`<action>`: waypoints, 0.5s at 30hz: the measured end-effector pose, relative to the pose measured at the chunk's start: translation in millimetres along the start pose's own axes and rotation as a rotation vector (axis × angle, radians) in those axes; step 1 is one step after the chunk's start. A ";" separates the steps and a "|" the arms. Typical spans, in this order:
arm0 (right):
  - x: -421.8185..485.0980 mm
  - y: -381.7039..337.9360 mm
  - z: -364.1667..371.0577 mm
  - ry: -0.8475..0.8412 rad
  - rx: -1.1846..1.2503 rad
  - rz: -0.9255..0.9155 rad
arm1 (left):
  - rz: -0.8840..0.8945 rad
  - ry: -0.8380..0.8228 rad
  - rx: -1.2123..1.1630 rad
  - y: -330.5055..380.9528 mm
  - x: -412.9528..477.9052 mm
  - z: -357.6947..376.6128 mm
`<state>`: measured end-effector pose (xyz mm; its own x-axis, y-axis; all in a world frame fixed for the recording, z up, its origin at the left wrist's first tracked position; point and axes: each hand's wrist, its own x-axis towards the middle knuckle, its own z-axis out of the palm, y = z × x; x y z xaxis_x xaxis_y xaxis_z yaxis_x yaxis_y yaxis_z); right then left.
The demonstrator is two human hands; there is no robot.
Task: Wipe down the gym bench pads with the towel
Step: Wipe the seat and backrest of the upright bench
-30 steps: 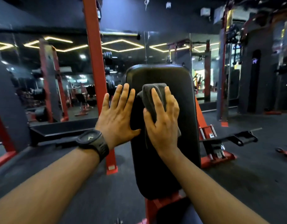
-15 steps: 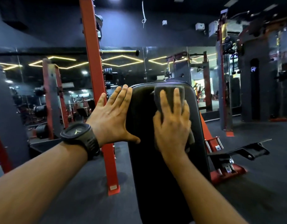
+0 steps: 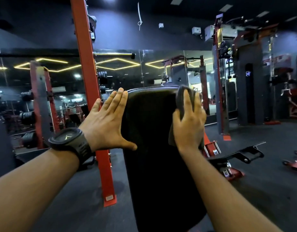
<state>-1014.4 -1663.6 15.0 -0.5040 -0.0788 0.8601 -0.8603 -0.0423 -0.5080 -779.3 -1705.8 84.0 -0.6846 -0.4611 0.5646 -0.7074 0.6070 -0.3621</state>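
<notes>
The towel [image 3: 181, 97] is now pressed against the upper right corner of the bench pad [image 3: 152, 164], at its top edge. A second ago it was lying lower and nearer to the middle of the pad, so it has been pushed upward and to the right. The towel is covered by the right hand [image 3: 188, 129], whose fingers are laid almost straight over the cloth. The cloth is pressed flat and is not gripped in a fist.

The left hand [image 3: 105, 123] is kept flat against the left edge of the pad, with straight fingers and the thumb spread out; nothing is held in it. A dark watch [image 3: 69, 141] is worn on this wrist. A red post [image 3: 89, 97] is seen behind the left hand.

It is judged that the top of the pad has been reached by this stroke. The middle and lower parts of the pad, and any other pads, probably remain to be wiped.
</notes>
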 end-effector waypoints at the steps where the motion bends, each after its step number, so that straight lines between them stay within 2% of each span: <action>1: -22.2 -1.5 -1.8 0.010 -0.014 -0.007 | -0.008 0.001 -0.050 2.9 0.7 0.0; 5: -69.3 -34.0 0.2 0.018 -0.014 -0.374 | -0.001 0.071 -0.084 8.1 3.7 4.8; 7: -36.8 -54.3 3.8 0.015 -0.010 -0.594 | 0.009 0.106 -0.076 5.9 3.6 7.2; 9: 9.1 -57.0 7.1 0.023 -0.095 -0.713 | 0.004 0.098 -0.080 4.2 3.2 6.4; 10: 32.5 -48.3 6.3 0.016 -0.117 -0.660 | -0.004 0.085 -0.068 4.1 3.1 4.8; 13: 62.8 2.7 -1.6 -0.018 -0.035 -0.156 | -0.019 0.060 -0.029 5.1 2.6 4.7; 14: 51.4 14.6 -5.4 -0.033 -0.019 -0.050 | -0.017 0.064 -0.027 5.7 3.3 6.1; 15: 30.1 19.8 -8.0 -0.032 -0.038 -0.028 | -0.014 0.067 -0.030 6.4 3.9 6.7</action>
<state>-1047.1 -1658.9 31.2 -0.4772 -0.1103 0.8719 -0.8768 -0.0071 -0.4808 -787.7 -1708.1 78.9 -0.6609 -0.4261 0.6178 -0.7105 0.6204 -0.3321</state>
